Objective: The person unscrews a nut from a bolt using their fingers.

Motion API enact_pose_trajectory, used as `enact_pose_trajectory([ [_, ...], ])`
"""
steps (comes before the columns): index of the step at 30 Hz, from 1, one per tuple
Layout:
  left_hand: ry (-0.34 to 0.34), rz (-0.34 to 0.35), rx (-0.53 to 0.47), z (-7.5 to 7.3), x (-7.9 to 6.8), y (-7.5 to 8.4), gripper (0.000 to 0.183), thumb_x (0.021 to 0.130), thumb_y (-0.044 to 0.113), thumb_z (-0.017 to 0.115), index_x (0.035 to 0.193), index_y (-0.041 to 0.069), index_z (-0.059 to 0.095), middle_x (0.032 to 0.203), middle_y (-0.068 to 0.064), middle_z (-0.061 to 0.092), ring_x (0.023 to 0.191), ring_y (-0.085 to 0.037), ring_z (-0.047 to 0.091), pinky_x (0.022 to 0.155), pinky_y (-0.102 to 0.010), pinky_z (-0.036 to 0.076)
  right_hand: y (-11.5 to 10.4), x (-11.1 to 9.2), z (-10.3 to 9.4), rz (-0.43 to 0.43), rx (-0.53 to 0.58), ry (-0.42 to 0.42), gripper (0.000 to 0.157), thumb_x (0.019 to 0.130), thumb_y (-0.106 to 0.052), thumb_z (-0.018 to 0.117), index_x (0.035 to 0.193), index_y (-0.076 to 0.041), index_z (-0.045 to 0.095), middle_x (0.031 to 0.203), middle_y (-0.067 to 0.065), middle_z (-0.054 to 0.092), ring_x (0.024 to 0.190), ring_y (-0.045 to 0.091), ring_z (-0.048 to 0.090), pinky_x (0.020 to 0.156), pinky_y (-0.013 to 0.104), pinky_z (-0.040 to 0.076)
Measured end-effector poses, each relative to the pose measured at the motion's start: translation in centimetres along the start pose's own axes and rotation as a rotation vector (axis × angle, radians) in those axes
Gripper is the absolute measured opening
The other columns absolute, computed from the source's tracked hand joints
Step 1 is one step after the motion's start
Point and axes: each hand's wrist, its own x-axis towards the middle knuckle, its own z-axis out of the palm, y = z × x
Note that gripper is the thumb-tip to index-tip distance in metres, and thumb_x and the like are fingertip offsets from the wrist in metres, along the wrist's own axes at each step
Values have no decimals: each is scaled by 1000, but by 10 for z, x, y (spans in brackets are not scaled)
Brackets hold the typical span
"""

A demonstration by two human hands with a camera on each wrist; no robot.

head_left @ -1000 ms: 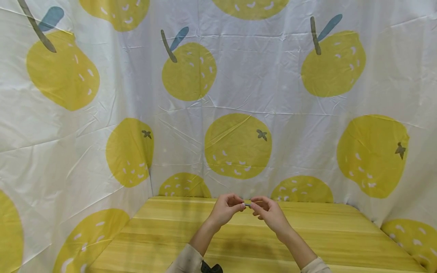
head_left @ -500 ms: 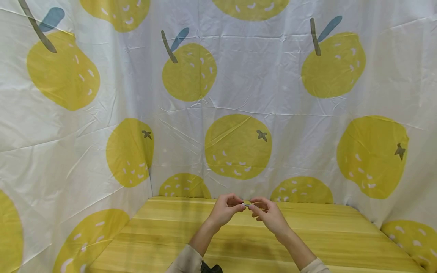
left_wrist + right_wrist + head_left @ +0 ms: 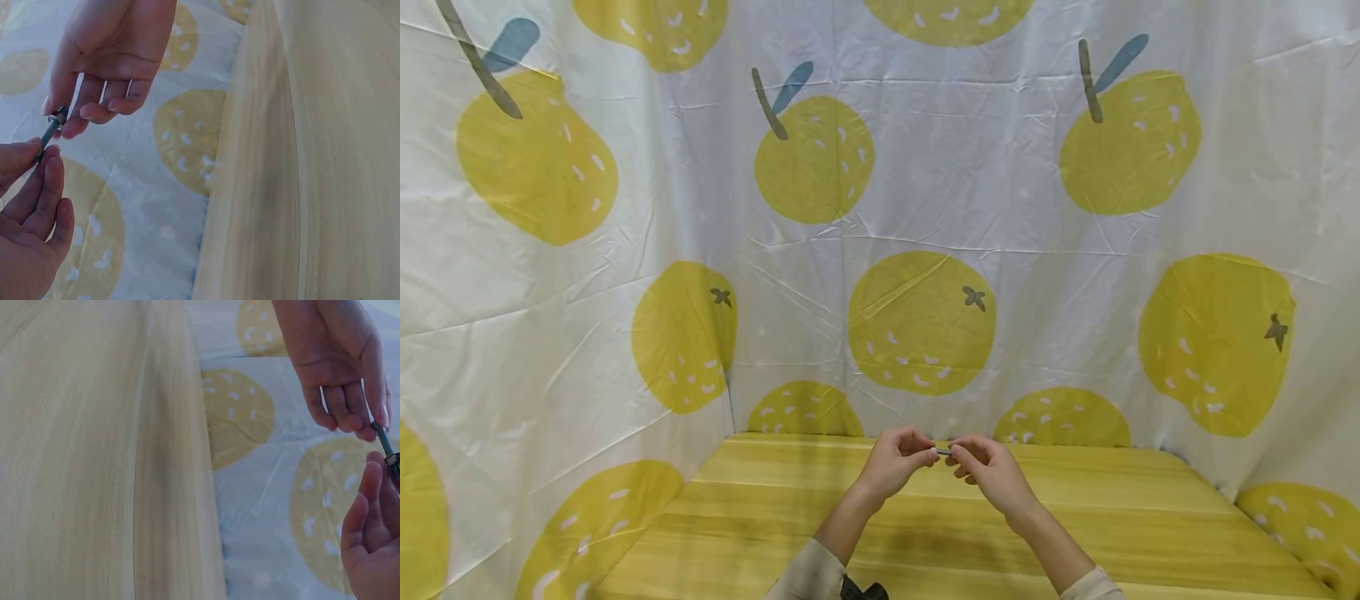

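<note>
My left grip is pinching one end of the bolt between fingertips; my right grip is pinching the nut at its right end, both closed narrowly. I'm holding the bolt between my hands, above the far desk. With so little surface under my fingertips, I'm risking a slip and a drop if either pinch is loosening. The bolt is looking thin, straight and greyish-green, the nut darker and shiny.
</note>
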Motion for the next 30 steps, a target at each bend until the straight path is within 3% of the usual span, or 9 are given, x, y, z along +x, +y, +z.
enact_pose_trajectory([
  [5, 1, 5, -4, 0, 0, 0, 10, 98, 7, 73, 104, 0, 74, 98, -10, 75, 89, -25, 72, 88, -39, 56, 2, 1, -1, -31, 12, -24, 29, 102, -14, 68, 125, 3, 63, 119, 16, 66, 100, 32, 68, 82, 38, 54],
  [9, -4, 4, -10, 0, -1, 0, 9, 98, 7, 72, 103, 0, 74, 97, -10, 75, 89, -25, 72, 87, -38, 56, 3, 1, -1, -13, 19, -33, 35, 103, -20, 68, 130, 2, 62, 121, 16, 66, 101, 32, 68, 81, 37, 54],
  [13, -6, 9, -7, 0, -1, 0, 9, 98, 8, 72, 104, 0, 74, 97, -8, 75, 88, -22, 72, 86, -37, 56, 3, 1, -1, 4, 1, -48, 37, 107, -27, 62, 126, 3, 64, 110, 14, 70, 94, 28, 66, 79, 36, 55],
  [17, -6, 12, -12, 0, 0, -1, 10, 98, 7, 72, 104, -1, 73, 97, -9, 75, 88, -22, 72, 86, -37, 56, 4, 1, -2, -5, 0, -57, 32, 105, -19, 65, 128, 3, 62, 114, 16, 67, 95, 29, 67, 81, 38, 55],
  [21, -2, 1, -16, 0, 0, -1, 8, 98, 6, 73, 103, 0, 74, 96, -7, 75, 88, -21, 72, 88, -39, 56, 5, 2, -2, 2, 4, -47, 38, 103, -19, 69, 134, 0, 60, 123, 17, 63, 98, 29, 67, 83, 41, 55],
  [25, 3, -6, -12, 0, 0, -2, 7, 98, 8, 73, 102, 2, 74, 96, -6, 75, 88, -21, 72, 88, -41, 56, 5, 2, -2, 15, -7, -28, 37, 106, -27, 64, 129, 1, 63, 115, 14, 67, 95, 27, 66, 81, 39, 55],
  [30, 8, -3, -18, 1, 1, -2, 7, 98, 7, 73, 102, 1, 74, 97, -8, 75, 88, -22, 72, 87, -40, 56, 5, 3, -3, 8, -2, -20, 30, 105, -19, 65, 126, 1, 63, 114, 14, 67, 96, 28, 65, 82, 38, 54],
])
